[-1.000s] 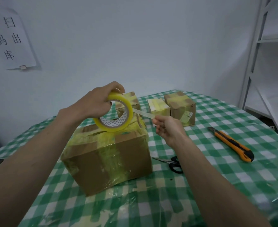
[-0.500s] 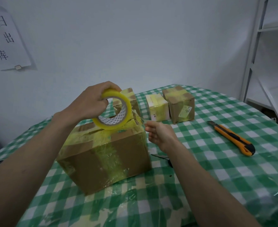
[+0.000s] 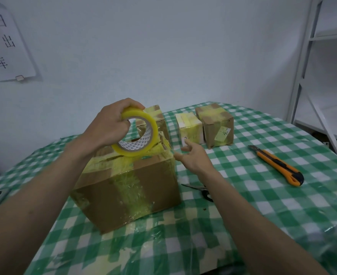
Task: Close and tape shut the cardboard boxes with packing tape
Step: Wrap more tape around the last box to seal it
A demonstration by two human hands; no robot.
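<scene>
Pale wall [image 3: 163, 46] behind, paper notice [image 3: 7, 42] at upper left, white shelving [image 3: 322, 66] at right. The work surface is a table under a green-and-white checked cloth [image 3: 273, 195] with a glossy, plastic-looking finish.

The large cardboard box [image 3: 128, 187] sits near me at centre, top flaps down but not flush, with a slot visible between them; yellowish tape already crosses its top and front. My left hand [image 3: 108, 126] grips the roll of packing tape [image 3: 138, 133], fingers over the rim and thumb through the core, holding it upright just above the box top. My right hand [image 3: 193, 155] hovers beside the box's upper right corner, fingers loosely spread; blur prevents me from confirming whether a tape end is pinched there.

Three small taped boxes [image 3: 215, 126] stand at the far side. An orange utility knife [image 3: 276, 164] lies well to the right; scissors [image 3: 199, 189] lie partly hidden by my right forearm.

Assessment: the roll is light and rigid, best held through the core so it can turn. The free tape is thin, clingy, prone to folding on itself; take it by the end edge, kept taut. The box looks stiff but its flaps will spring, so pressing them down while laying tape is advisable.
</scene>
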